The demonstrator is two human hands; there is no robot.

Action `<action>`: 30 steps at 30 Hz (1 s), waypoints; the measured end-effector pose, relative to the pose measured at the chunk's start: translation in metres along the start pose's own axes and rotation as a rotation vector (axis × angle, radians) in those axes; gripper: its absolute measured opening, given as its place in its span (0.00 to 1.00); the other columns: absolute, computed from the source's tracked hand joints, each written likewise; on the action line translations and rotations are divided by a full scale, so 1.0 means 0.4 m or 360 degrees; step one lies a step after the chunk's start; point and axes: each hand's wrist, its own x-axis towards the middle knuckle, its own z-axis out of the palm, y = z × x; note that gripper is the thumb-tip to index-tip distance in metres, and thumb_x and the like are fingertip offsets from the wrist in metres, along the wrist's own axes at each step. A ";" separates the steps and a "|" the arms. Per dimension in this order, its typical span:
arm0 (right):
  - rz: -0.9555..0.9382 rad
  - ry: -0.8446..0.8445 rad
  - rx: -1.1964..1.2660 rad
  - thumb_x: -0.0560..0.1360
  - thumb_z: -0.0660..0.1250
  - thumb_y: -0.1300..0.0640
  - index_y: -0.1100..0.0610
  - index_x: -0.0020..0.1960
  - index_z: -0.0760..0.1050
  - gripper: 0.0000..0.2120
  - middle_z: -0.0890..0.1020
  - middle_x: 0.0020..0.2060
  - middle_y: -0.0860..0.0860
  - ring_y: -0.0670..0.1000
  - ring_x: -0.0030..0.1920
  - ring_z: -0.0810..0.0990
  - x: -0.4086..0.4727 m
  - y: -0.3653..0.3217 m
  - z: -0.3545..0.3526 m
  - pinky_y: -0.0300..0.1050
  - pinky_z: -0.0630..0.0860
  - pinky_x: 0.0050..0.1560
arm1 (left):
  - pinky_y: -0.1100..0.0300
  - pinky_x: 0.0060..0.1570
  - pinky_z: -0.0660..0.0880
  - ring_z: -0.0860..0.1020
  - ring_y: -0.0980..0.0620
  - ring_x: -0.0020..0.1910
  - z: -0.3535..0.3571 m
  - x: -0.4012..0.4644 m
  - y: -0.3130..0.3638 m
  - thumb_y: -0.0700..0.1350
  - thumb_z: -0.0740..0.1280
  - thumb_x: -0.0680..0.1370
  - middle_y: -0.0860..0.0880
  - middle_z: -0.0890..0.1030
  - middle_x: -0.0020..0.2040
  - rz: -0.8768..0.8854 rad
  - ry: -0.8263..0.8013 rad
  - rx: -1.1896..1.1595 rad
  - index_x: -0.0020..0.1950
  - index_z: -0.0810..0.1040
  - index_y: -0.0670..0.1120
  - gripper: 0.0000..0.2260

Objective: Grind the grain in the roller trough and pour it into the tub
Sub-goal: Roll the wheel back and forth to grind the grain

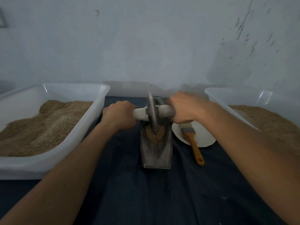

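Now, line by line:
Left hand point(119, 115): curled round the pale left end of the axle handle point(140, 113), knuckles up, forearm running back toward the camera.
Right hand point(186, 108): wrapped over the right end of the same handle, fingers hidden under the palm.
Roller disc point(152, 111): a grey metal wheel standing on edge between the two hands, its lower rim sunk into the grain.
Trough point(156, 150): a narrow boat-shaped metal channel running from under the hands toward the camera, on a dark cloth point(146, 192).
Grain in trough point(155, 133): a small tan heap just below and nearer than the hands, either side of the disc; how fine it is, probably coarse, is hard to judge in the dim light.
Left tub point(90, 127): a white plastic tub outside the left forearm, holding much tan meal.
Right tub point(215, 98): a second white tub beyond the right wrist, also holding tan meal.
Plate point(206, 138): white, just under the right hand.
Brush point(193, 142): orange-handled, bristles on the plate, handle reaching past its rim onto the cloth.
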 end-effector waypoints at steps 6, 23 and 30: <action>0.0008 0.0053 -0.0024 0.66 0.73 0.55 0.48 0.38 0.75 0.07 0.77 0.31 0.48 0.49 0.29 0.77 0.024 0.016 0.071 0.40 0.68 0.25 | 0.47 0.49 0.79 0.79 0.44 0.46 0.008 0.024 0.012 0.47 0.70 0.71 0.48 0.80 0.47 0.0052 -0.0151 0.0190 0.54 0.80 0.52 0.12; 0.0107 0.0280 -0.0084 0.72 0.73 0.52 0.49 0.49 0.69 0.13 0.75 0.37 0.49 0.53 0.36 0.71 0.036 0.013 0.103 0.46 0.66 0.35 | 0.50 0.44 0.71 0.80 0.40 0.53 0.010 0.014 0.063 0.42 0.70 0.77 0.44 0.80 0.53 0.0045 0.0126 0.0446 0.60 0.76 0.47 0.12; -0.0116 0.0727 -0.0261 0.60 0.77 0.59 0.53 0.41 0.65 0.21 0.52 0.27 0.44 0.45 0.26 0.47 -0.146 -0.041 0.096 0.38 0.44 0.29 | 0.51 0.47 0.75 0.80 0.46 0.48 -0.020 -0.134 0.036 0.43 0.72 0.75 0.50 0.80 0.48 0.0274 0.0205 0.0443 0.54 0.68 0.52 0.14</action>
